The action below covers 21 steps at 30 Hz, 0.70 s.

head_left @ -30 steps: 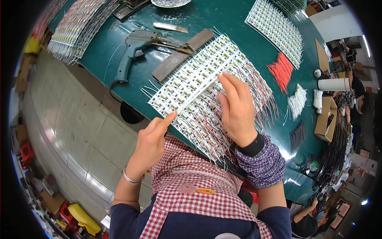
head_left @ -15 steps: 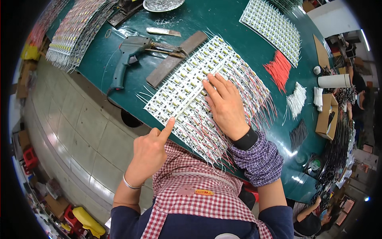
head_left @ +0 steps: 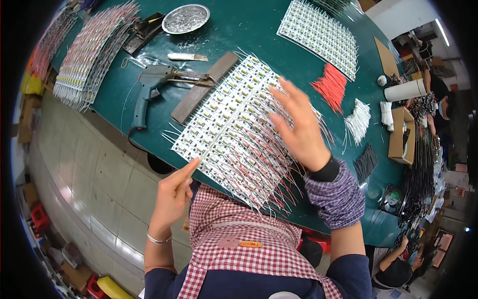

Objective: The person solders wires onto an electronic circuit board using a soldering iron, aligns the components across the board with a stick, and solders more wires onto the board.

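A white panel of small circuit boards (head_left: 210,118) lies on the green table, its rows carrying yellow-green parts. Red and white wires (head_left: 256,167) fan out over its near right half. The extended index finger of my left hand (head_left: 172,197) meets the panel's near left edge, at the end of the line between two rows; its other fingers are curled with nothing seen in them. Above the panel's right side, my right hand (head_left: 302,130) is raised with fingers apart, holding nothing. A soldering gun (head_left: 148,94) rests with its tip on a dark bar (head_left: 205,88) beside the panel.
A knife-like blade (head_left: 187,57) and a metal dish (head_left: 185,19) lie farther back. Stacked wired panels (head_left: 94,55) stand at left, another panel (head_left: 321,37) at far right. Red wires (head_left: 331,87), white wires (head_left: 357,121), black wires (head_left: 366,163) and a cardboard box (head_left: 402,135) lie rightward.
My right hand has lifted off the panel and moved right, its fingers spreading. More wires now lie over the panel's near half. My left fingertip stays at the panel's edge.
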Tool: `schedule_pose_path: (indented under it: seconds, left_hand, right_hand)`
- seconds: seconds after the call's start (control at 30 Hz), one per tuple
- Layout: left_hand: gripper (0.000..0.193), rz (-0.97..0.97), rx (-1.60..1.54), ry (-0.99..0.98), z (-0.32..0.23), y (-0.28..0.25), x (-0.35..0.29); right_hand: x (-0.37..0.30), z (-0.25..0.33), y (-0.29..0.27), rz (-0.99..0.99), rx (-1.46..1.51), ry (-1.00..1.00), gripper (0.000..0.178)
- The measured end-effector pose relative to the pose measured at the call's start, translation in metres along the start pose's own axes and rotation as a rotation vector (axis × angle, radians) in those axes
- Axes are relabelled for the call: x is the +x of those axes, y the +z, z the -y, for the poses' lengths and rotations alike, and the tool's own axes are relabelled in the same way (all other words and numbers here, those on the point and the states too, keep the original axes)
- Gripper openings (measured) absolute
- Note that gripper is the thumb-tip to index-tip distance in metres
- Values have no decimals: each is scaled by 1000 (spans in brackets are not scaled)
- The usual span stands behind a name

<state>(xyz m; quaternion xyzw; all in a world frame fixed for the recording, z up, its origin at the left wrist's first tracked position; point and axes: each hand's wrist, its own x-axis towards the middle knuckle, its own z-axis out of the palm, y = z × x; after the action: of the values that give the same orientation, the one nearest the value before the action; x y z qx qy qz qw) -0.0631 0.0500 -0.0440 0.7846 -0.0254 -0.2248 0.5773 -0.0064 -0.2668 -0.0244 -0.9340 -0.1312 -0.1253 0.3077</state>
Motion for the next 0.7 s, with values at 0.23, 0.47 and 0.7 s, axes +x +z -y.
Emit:
schedule_pose_path:
  seconds: [0.23, 0.47, 0.7]
  left_hand:
    - [48, -49, -82, 46, -17, 5, 22]
    - [45, -82, -126, 28, -1, 15, 29]
    - [43, -88, -209, 0, 3, 12, 32]
  right_hand:
    - [64, -77, 3, -25, 2, 190, 41]
    - [91, -78, 49, -34, -120, 282, 24]
    - [95, -80, 48, -31, -94, 213, 11]
